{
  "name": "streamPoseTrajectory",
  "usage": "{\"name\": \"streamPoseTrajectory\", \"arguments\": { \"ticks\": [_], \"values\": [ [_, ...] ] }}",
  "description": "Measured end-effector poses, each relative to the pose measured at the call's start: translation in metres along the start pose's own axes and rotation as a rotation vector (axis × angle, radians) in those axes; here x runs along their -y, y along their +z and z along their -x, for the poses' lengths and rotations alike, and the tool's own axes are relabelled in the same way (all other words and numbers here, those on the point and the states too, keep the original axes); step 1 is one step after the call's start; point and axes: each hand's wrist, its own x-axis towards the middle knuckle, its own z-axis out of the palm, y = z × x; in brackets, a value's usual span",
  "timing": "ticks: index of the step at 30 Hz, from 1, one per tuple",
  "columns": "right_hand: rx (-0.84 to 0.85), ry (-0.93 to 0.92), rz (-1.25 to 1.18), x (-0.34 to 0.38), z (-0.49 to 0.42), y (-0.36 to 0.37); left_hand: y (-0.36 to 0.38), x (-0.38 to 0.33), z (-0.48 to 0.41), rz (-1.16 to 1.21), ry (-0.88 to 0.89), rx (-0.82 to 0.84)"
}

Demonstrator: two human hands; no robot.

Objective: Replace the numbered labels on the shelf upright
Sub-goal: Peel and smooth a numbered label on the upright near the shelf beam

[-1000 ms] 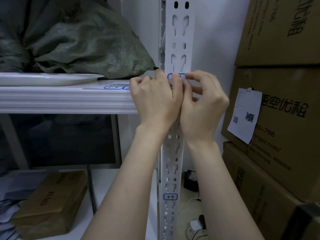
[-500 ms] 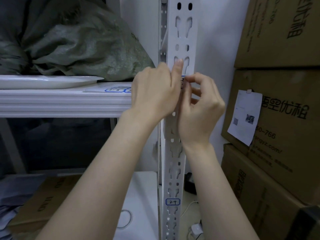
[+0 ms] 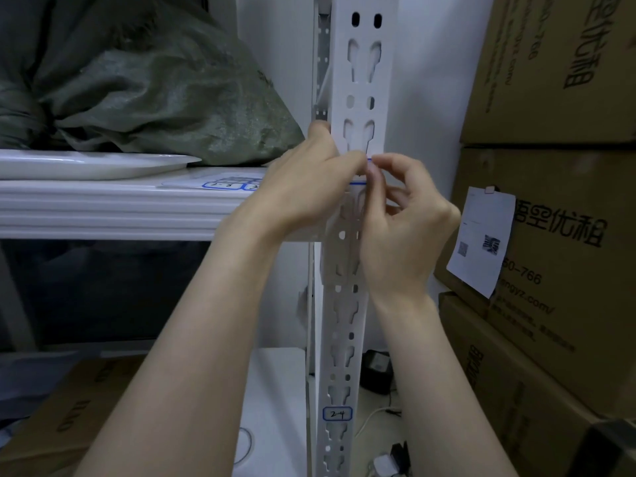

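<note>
The right hand pinches the right edge of a small white paper label with a blue border between thumb and forefinger, its other fingers loosely curled behind. The left hand comes in from the other side. Its fingers bend over the front of the tall white perforated steel upright, and their tips meet the right hand's at the label (whether they nip its left edge or only press it flat I cannot tell; the thumb is hidden).

The label sits on the upright's face, level with the white shelf board. Fingertips cover most of it, so its number cannot be read.

The step in hand looks like work on this one label, though peeling off and smoothing down look alike from here. Either way, the next move probably calls for a slow, even pull or press along the strip, keeping the sticker clear of the slots.

Further down the upright, a second blue-bordered label marked 2-4 is untouched. A sheet of spare blue-bordered labels lies on the shelf board by the left wrist. Beyond it are a white plate and a green woven sack. Brown cardboard boxes are stacked to the right.
</note>
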Motion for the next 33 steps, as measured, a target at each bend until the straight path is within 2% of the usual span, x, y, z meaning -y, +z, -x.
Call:
{"name": "streamPoseTrajectory", "arguments": {
  "ticks": [6,12,18,23,33],
  "values": [
    [-0.04,-0.008,-0.003,-0.002,0.0,0.005,-0.002,0.0,0.002,0.105,-0.024,0.051],
    [-0.073,-0.021,0.023,0.0,-0.002,0.006,0.006,0.0,0.003,-0.151,0.039,-0.083],
    [-0.023,-0.031,0.061,0.001,-0.005,0.003,0.006,0.0,0.003,-0.159,0.037,-0.105],
    [0.043,-0.067,0.042,0.001,-0.011,-0.006,0.004,0.002,0.003,-0.136,0.035,-0.057],
    [0.034,-0.025,0.035,0.0,-0.005,-0.004,0.003,0.002,0.004,-0.144,0.033,-0.05]
  ]
}}
